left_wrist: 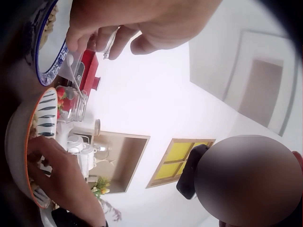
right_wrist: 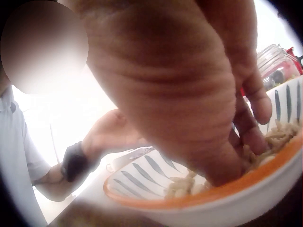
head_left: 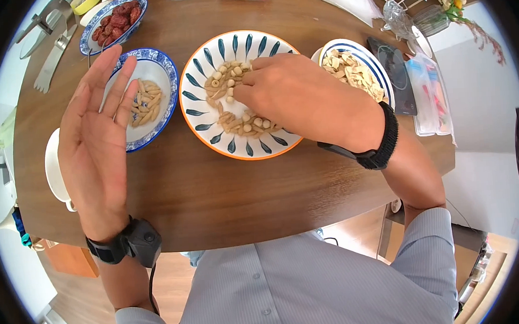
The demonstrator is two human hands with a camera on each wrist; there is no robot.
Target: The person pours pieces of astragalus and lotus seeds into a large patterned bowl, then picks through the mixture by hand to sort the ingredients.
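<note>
My right hand (head_left: 291, 93) reaches down into the white bowl with an orange rim and dark green strokes (head_left: 202, 127). Its fingers (right_wrist: 253, 137) dip among round cream lotus seeds (head_left: 247, 127) and slender pale-brown dried pieces (head_left: 223, 84); I cannot tell whether they pinch any. Palm turned up, my left hand (head_left: 97, 135) is held with straight fingers beside and partly over the blue-patterned bowl (head_left: 169, 70), holding nothing. More slender pale-brown pieces (head_left: 148, 103) lie in that bowl. In the left wrist view, the right hand (left_wrist: 59, 175) bends over the orange rim.
Behind on the left is a dish of dried red dates (head_left: 117, 23), with metal tongs (head_left: 54, 61) beside it. A bowl of pale dried slices (head_left: 354, 72) stands right, near a dark flat device (head_left: 393, 73). A white cup (head_left: 54, 173) is left of my left hand.
</note>
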